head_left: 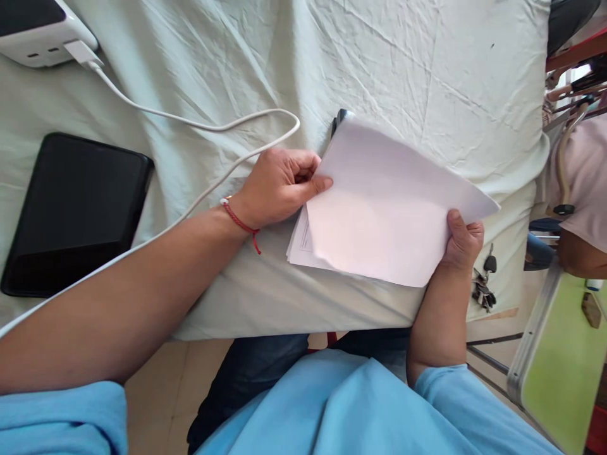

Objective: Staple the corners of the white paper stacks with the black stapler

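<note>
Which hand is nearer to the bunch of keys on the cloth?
Right. The right hand, holding the right edge of the white sheet, is just beside the keys, apart from them. The left hand is farther away, at the sheet's opposite edge.

Left hand closes in a pinch (right hand likewise).

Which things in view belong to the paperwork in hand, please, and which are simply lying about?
In hand:
- top sheet, gripped by the left hand and right hand
- papers beneath

Lying about:
- black tablet-like device
- white cable, plugged into a white box
- keys
</note>
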{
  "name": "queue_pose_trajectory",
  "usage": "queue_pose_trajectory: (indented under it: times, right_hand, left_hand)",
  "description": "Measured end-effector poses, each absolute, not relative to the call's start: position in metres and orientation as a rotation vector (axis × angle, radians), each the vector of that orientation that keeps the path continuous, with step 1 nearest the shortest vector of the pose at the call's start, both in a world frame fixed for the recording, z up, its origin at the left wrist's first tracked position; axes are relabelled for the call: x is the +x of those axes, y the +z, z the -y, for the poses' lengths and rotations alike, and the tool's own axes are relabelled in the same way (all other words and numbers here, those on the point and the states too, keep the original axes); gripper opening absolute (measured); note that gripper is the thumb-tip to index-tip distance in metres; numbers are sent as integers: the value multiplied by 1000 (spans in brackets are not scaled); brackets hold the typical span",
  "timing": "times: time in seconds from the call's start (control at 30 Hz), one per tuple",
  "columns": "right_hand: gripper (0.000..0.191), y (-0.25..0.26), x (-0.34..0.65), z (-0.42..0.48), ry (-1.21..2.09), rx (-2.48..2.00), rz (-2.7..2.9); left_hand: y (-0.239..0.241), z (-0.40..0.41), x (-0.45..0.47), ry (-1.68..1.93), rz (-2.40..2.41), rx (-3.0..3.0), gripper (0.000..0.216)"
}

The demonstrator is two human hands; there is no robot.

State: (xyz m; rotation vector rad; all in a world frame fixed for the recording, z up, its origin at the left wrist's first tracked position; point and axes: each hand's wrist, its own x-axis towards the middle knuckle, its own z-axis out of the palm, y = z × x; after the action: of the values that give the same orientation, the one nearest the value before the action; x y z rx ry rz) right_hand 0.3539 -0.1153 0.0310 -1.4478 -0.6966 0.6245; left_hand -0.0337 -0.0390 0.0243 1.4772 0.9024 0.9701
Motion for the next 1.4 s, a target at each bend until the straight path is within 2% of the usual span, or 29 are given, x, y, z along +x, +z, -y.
queue_pose_trajectory:
  times: [0.23, 0.4, 0.57, 0.83, 0.97, 1.23, 1.4]
  right_hand:
    - [40, 31, 356, 114, 657, -1461, 800]
    - [33, 22, 366, 106, 443, -1473, 807]
    - [26, 19, 371, 103, 438, -1439, 793]
    - [39, 25, 361, 107, 517, -1497, 741]
    - [33, 19, 363, 102, 435, -1470, 737]
    - [34, 19, 363, 103, 466, -1457, 734]
    - [35, 18, 362, 102, 453, -1476, 709]
  left_hand:
    - [26, 37, -37, 1071, -1056, 1558, 54]
    - [27, 37, -34, 928, -876, 1537, 38]
    - [24, 37, -35, 905, -952, 1616, 32]
    - [25, 35, -34, 913, -954, 1652, 37]
    - [33, 35, -34, 794, -940, 1788, 34]
    - [36, 36, -33, 862, -1001, 1765, 58]
    - [37, 36, -34, 808, -981, 1797, 46]
